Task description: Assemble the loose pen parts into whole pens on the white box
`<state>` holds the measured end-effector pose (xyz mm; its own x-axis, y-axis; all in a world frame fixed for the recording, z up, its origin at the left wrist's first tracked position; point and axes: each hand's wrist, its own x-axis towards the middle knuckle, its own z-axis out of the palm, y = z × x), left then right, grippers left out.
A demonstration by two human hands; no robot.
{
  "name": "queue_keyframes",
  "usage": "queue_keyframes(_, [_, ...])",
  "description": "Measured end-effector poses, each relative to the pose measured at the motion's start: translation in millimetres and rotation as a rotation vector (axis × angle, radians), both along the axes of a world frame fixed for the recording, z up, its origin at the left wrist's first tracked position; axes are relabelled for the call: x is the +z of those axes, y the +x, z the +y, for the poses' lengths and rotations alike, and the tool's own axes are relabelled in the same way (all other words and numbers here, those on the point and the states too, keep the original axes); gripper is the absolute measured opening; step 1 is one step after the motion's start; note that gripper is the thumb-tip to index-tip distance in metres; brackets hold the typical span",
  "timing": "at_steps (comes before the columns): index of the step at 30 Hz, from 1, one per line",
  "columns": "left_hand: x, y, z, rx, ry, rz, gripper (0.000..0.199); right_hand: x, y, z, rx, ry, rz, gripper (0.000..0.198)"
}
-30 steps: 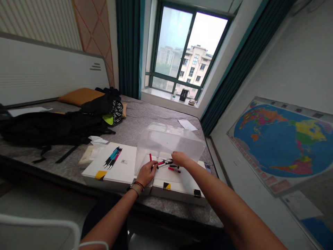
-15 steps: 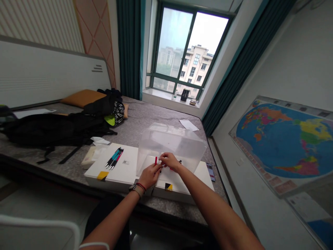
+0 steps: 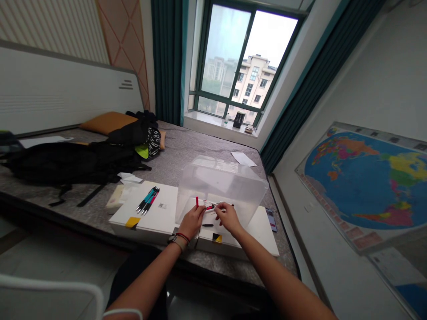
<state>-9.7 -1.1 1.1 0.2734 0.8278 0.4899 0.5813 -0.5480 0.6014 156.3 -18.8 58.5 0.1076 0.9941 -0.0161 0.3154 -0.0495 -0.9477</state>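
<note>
My left hand (image 3: pixel 192 221) is closed around a red pen barrel (image 3: pixel 197 202), which stands up from between the fingers. My right hand (image 3: pixel 229 218) is just to the right of it, thumb and fingers pinched together; whatever they hold is too small to make out. Small red and black pen parts (image 3: pixel 210 207) show between the two hands. A short black pen piece (image 3: pixel 207 225) lies on the white box (image 3: pixel 240 235) below them. Behind the hands, a clear plastic bin (image 3: pixel 223 180) rests on its side with its opening toward me.
Several teal, black and red pens (image 3: pixel 147 201) lie in a row on the left white box (image 3: pixel 168 200). Tissues (image 3: pixel 129 178) are beyond its left corner. A phone (image 3: pixel 271 220) lies at the right, a paper sheet (image 3: pixel 243 158) behind, and a black backpack (image 3: pixel 66 164) at left.
My hands have drawn apart, the right one moving right and slightly down. The black piece on the box and the parts between my hands now show. The red barrel has shifted slightly left.
</note>
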Motion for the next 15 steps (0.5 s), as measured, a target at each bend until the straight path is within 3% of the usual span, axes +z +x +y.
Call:
queue_keyframes(5, [2.2, -3, 4, 0.011, -0.032, -0.161, 0.025, -20, -29, -24, -0.04, -0.195, 0.341, 0.027])
queue_keyframes(10, [7.2, -6, 4, 0.018, -0.05, -0.257, 0.024, -27, -34, -11, -0.087, -0.272, 0.38, 0.018])
queue_keyframes(15, [10.5, -6, 3, 0.017, -0.078, -0.291, 0.024, -27, -24, -14, -0.028, -0.378, 0.391, 0.011])
